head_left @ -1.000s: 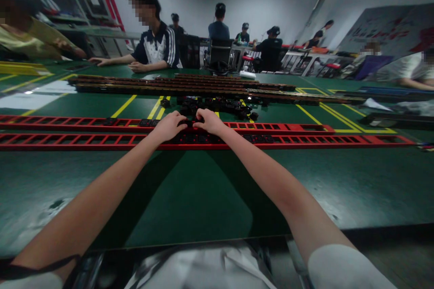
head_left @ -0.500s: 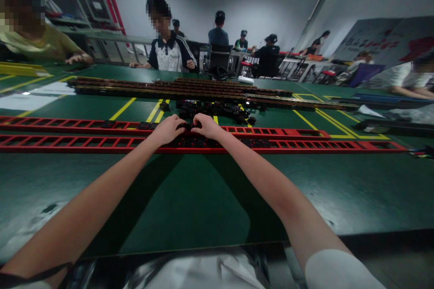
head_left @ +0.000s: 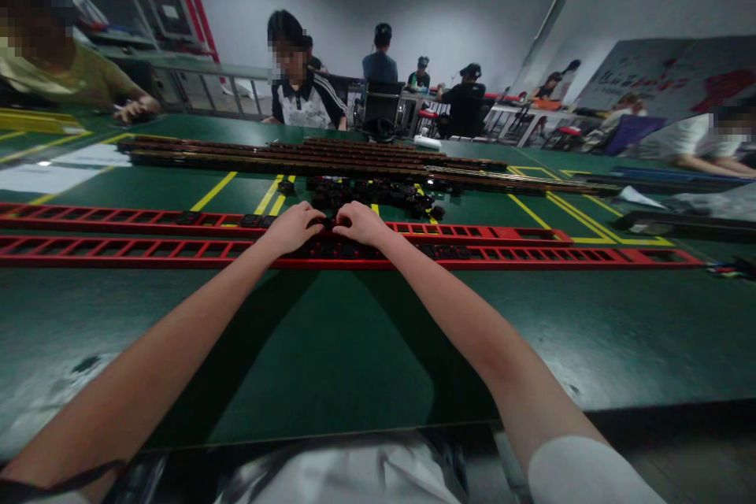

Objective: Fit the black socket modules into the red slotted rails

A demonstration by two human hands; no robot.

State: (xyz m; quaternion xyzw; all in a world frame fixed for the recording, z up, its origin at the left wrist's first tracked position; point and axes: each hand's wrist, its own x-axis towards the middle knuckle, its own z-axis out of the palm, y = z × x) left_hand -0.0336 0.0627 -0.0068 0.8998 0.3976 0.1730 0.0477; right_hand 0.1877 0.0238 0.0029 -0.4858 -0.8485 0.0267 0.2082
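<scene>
Two long red ladder-like frames run side by side across the table, a far one (head_left: pixel 490 231) and a near one (head_left: pixel 549 257). Over the far frame, my left hand (head_left: pixel 292 228) and my right hand (head_left: pixel 360 223) meet with bent fingers, closed on a small black part (head_left: pixel 329 223) between them. The fingers cover most of that part, and whether it sits in a slot I cannot tell. Square black modules (head_left: pixel 348 250) sit in the near frame below my hands, and others (head_left: pixel 253 220) in the far frame to the left.
Behind the frames lies a pile of black parts with wires (head_left: pixel 378 193). Farther back, long brown strips (head_left: pixel 283 153) are stacked across the green table (head_left: pixel 283 378). White sheets (head_left: pixel 53 169) lie at left. Co-workers sit across the table and at both sides.
My hands stay almost in the same place, still closed at the black part. The person opposite has leaned lower, with their hands now dropped behind the table edge.
</scene>
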